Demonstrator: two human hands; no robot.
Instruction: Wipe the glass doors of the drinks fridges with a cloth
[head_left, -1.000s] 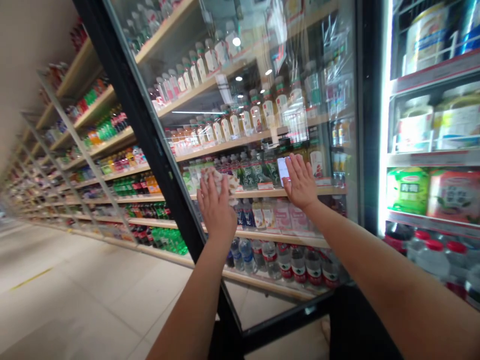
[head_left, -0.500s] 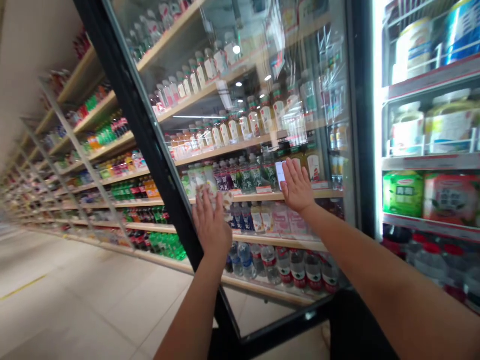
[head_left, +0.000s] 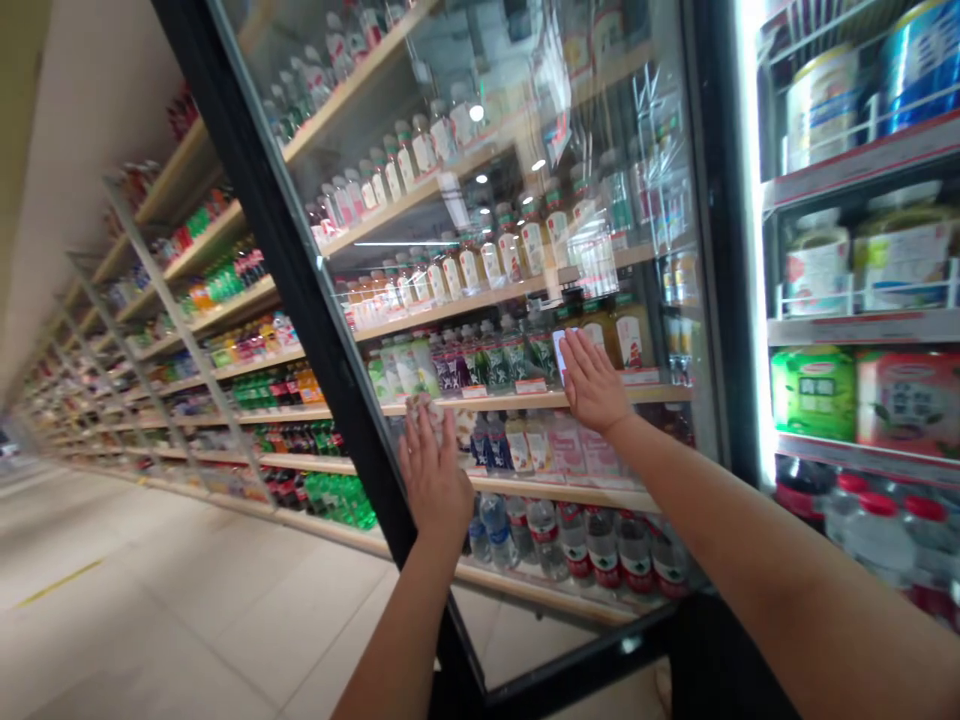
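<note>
My left hand (head_left: 435, 480) lies flat with its fingers stretched over a white and brown patterned cloth (head_left: 465, 428), which it presses against the glass door (head_left: 495, 240). The cloth shows at the fingertips and right of the hand; the rest is hidden. My right hand (head_left: 596, 385) rests open and flat on the same glass, higher up and to the right. A small pale label-like piece (head_left: 559, 352) shows beside its fingertips, partly covered. The door stands swung out in its black frame (head_left: 300, 270).
Seen through the glass are shelves with rows of bottles (head_left: 555, 540). On the right, the lit cooler holds jars (head_left: 817, 262), green packs (head_left: 814, 392) and red-capped bottles (head_left: 870, 525). Drink shelves (head_left: 281, 412) run along the left above a tiled floor (head_left: 225, 600).
My left hand and the cloth have slid a little down the glass. My right hand stays nearly in place. The whole view has shifted slightly.
</note>
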